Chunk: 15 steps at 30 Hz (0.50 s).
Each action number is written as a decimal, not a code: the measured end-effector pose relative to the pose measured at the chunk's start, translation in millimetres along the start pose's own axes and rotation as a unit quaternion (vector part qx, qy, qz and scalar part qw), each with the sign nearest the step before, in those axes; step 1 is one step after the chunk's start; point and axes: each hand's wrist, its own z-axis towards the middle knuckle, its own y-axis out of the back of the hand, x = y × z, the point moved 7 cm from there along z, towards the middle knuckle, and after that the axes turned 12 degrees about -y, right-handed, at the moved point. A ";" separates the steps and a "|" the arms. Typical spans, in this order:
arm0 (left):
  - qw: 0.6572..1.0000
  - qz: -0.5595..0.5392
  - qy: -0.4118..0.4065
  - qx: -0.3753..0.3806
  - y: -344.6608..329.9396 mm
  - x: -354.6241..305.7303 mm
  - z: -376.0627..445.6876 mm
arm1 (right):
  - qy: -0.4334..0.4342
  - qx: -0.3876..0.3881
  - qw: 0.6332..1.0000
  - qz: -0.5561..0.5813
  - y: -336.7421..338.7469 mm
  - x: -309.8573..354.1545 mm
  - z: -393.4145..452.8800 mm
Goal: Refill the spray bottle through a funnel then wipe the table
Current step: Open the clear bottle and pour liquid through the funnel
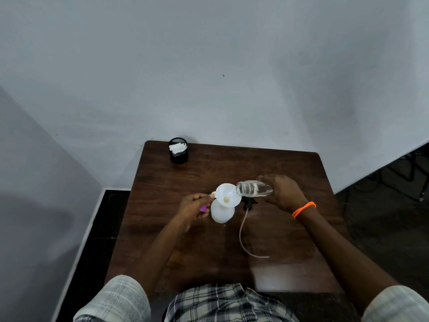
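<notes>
A white spray bottle (221, 213) stands near the middle of the brown table (209, 173), with a white funnel (226, 195) seated in its neck. My left hand (193, 206) pinches the funnel's tab at its left rim; something purple (203, 208) shows under that hand. My right hand (282, 192) holds a clear water bottle (254, 188) tipped on its side, its open mouth over the funnel's right rim. The black spray head (248, 203) with its long clear tube (243, 231) lies on the table right of the bottle.
A black mesh cup (178, 151) holding white tissue (177, 148) stands at the table's far left corner, by the white wall. An orange band (303, 209) is on my right wrist. Dark floor lies to both sides of the table.
</notes>
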 end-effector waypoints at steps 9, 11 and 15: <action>1.000 0.005 -0.007 0.010 -0.3 0.2 1.2 | 0.007 -0.001 1.000 0.001 7.7 5.1 -3.5; 1.000 0.004 -0.007 0.009 -0.1 0.4 1.9 | 0.008 0.001 1.000 -0.003 9.7 6.8 -4.7; 1.000 0.009 -0.006 0.008 0.8 0.7 4.0 | 0.010 0.002 1.000 -0.013 14.7 12.1 -6.9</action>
